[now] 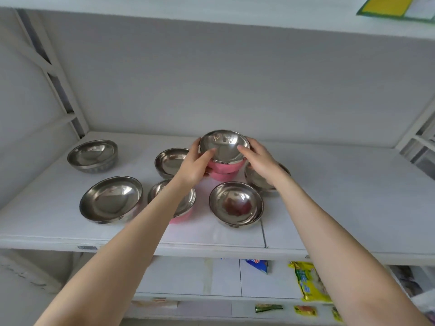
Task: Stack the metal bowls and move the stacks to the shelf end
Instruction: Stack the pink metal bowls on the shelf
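Both hands are up on the white shelf (341, 196), wrapped around a pink-sided bowl (224, 147) with a shiny metal inside. The left hand (196, 164) grips it from the nine o'clock side, thumb hooked over the rim; the right hand (260, 160) clamps it from three o'clock, thumb on the rim too. That bowl sits in a second pink bowl (221, 176) below it, a small stack near the middle of the shelf; whether the stack rests on the shelf or is lifted, I cannot tell.

Around it, more bowls lie loose. At nine o'clock of the stack, a metal bowl (170, 161) just beside the left hand. Far out at nine o'clock, near the left end, a pair of nested bowls (93, 155). At eight o'clock, a wide bowl (111, 200). At seven o'clock, a pink-bottomed bowl (186, 203) partly under the left forearm. At six o'clock, a bowl (236, 204) close to the front edge. At four o'clock, another bowl (259, 180) half hidden by the right wrist.

On the shelf below, a yellow packet (308, 282).
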`<state>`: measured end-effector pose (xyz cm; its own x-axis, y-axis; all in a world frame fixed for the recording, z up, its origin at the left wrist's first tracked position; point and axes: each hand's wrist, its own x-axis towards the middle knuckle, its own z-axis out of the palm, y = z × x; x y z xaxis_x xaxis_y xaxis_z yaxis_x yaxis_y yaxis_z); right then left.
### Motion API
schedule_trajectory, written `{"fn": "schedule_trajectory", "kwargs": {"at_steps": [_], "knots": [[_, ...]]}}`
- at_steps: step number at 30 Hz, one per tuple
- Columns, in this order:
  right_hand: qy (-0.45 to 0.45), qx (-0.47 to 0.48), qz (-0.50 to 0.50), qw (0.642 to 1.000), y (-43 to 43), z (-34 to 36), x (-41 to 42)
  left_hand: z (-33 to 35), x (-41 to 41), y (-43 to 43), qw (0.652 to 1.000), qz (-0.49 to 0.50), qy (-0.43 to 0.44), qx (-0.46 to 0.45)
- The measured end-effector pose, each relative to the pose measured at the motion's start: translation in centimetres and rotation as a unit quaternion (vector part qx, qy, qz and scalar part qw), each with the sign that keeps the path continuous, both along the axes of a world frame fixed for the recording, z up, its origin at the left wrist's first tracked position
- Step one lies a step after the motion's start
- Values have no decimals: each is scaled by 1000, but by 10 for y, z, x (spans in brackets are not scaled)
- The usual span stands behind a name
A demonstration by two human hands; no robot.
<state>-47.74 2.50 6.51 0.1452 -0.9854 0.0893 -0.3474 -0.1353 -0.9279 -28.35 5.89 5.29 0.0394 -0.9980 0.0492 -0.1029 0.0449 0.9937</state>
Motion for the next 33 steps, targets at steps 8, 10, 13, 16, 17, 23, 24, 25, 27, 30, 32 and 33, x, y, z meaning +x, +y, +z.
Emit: {"fn": "schedule_trajectory", "kwargs": {"at_steps": [8, 10, 13, 16, 17, 23, 24, 25, 27, 30, 32, 33], "knots": [[29, -14, 0, 999, -56, -10, -8, 4, -14, -62, 998, 28, -57, 24], [40, -13, 1, 999, -65, -17, -8, 0, -13, -75, 997, 29, -64, 32], [62, -6, 0, 998, -76, -30, -7, -11, -12, -83, 996, 27, -76, 42], [86, 2, 5, 996, -79, -42, -7, -21, -11, -84, 991, 29, -125, 41], [92, 3, 9, 996, -80, -44, -7, -24, -11, -84, 989, 29, -136, 45], [107, 10, 16, 994, -79, -48, -3, -27, -9, -83, 985, 17, -152, 83], [112, 11, 16, 994, -78, -48, -3, -27, -9, -83, 984, 14, -152, 92], [117, 13, 16, 993, -76, -48, -3, -28, -8, -83, 984, 11, -152, 96], [131, 11, 15, 991, -73, -47, -4, -27, -6, -83, 982, 7, -164, 94], [165, -10, 2, 986, -68, -43, -6, -23, -1, -79, 975, 11, -208, 78], [210, -38, -12, 977, -63, -40, -10, -20, 4, -71, 960, 25, -275, 56], [238, -56, -21, 969, -59, -38, -12, -19, 7, -66, 950, 35, -309, 40]]}}
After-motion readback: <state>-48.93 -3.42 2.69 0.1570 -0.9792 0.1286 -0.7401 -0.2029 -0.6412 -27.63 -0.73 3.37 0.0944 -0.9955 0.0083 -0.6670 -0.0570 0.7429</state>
